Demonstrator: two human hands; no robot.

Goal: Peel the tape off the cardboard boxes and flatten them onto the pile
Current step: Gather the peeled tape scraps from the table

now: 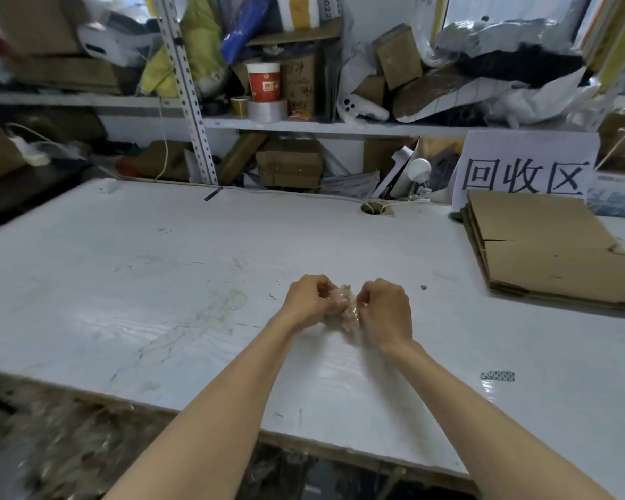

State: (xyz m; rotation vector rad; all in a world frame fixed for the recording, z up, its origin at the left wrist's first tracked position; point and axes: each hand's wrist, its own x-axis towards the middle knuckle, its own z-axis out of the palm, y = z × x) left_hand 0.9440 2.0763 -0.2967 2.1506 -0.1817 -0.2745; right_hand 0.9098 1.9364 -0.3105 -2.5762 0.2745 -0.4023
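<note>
A crumpled wad of clear tape (pixel 343 307) is held between both hands above the middle of the white table (pixel 123 276). The left hand (pixel 309 301) grips the wad from its left side, fingers curled in around it; the right hand (pixel 386 310) grips it from the right, fingers likewise curled and pinching the crinkled film. Knuckles of both hands face upward, and both bare forearms extend from the lower edge of the view. Whether the wad touches the tabletop cannot be told.

At the far right of the table lies the pile of flattened cardboard boxes (pixel 552 247), several brown sheets stacked flat, well apart from the hands. Just behind the pile stands a white paper sign (pixel 524 167) bearing three large dark characters. A small patterned sticker (pixel 497 375) lies on the table surface near the right forearm, and a round cable hole (pixel 374 208) opens near the table's rear edge.

Behind the table, a white metal shelf (pixel 304 125) carries a red paper cup (pixel 263 82) that stands on a silver tape roll (pixel 267 110), with a smaller yellowish roll (pixel 240 105) just beside it on the left. Brown cartons, plastic bags and loose packaging crowd the rest of the shelving.
</note>
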